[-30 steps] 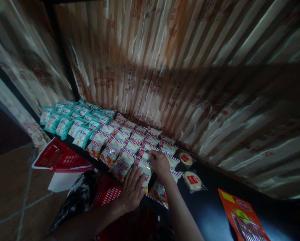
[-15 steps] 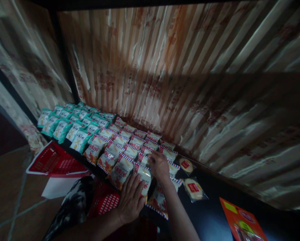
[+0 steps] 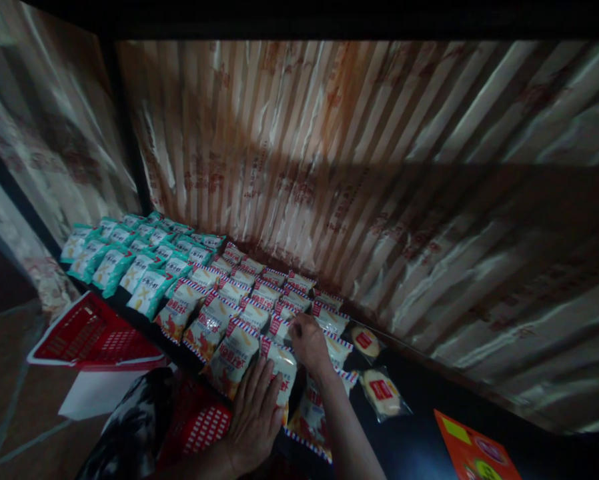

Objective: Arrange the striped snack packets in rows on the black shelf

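Observation:
Rows of white snack bags (image 3: 232, 353) with red lettering and striped edges lean back on a black shelf. My left hand (image 3: 254, 413) lies with fingers stretched out against the lower front of one front-row snack bag (image 3: 281, 365). Just behind that bag, my right hand (image 3: 310, 345) has its fingers curled in at the top of another snack bag (image 3: 281, 328); its fingertips are partly hidden. Under my right forearm stands one more front-row bag (image 3: 309, 413), partly covered by the arm.
Green snack bags (image 3: 110, 268) fill the shelf's left end. Two clear-wrapped round pastries (image 3: 382, 393) and an orange packet (image 3: 472, 443) lie on the right. A red basket (image 3: 99, 333) is below at left. Pleated wrapping (image 3: 249, 133) lines the back.
The view has tilted and shifted slightly, so the shelf goods appear a little further left. My right hand's fingers look more curled at the bag; my left hand stays on the front bag.

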Motion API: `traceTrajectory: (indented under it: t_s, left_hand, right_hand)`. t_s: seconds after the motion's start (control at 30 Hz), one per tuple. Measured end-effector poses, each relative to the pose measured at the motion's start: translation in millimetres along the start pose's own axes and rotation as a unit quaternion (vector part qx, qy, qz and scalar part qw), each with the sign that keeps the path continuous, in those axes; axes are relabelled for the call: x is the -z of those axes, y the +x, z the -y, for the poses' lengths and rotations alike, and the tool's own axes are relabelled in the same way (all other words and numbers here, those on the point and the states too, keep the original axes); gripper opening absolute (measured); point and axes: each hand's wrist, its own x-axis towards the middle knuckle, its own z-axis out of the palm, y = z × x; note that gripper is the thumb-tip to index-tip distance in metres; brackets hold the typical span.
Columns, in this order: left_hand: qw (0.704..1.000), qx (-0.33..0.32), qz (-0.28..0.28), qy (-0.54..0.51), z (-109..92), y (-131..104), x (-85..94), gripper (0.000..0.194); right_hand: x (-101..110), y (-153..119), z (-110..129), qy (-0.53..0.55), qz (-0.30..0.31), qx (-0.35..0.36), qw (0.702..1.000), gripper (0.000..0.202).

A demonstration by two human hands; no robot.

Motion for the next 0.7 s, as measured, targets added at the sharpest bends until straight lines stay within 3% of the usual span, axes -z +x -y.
traceTrajectory:
  t_s: [0.5, 0.7]
  left_hand:
    - [1.0, 0.003, -0.02, -0.021, 2.4, 5.5, 0.9, 0.042]
    - [1.0, 0.004, -0.024, -0.011, 0.6, 2.4, 2.7, 0.041]
  right_hand:
    - [2.0, 5.7, -1.7, 0.022, 0.025, -0.025, 0.999, 0.019]
    - [5.3, -3.4, -0.2, 0.065, 0.003, -0.016, 0.998, 0.018]
